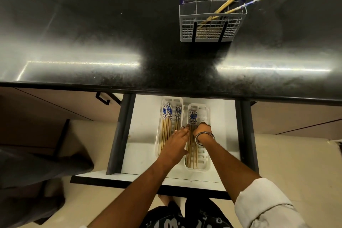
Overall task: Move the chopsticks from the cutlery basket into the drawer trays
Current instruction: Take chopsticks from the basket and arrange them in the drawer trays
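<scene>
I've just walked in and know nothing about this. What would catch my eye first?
Two hands, left hand and right hand, meet over chopsticks in the right white tray of an open drawer. Up on the black counter, a grey cutlery basket holds a few more.

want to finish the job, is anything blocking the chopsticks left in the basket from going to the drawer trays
Nothing visible does. The remaining chopsticks stick out of the open-topped basket, bare counter lies between, and the drawer is open with its trays uncovered.
</scene>
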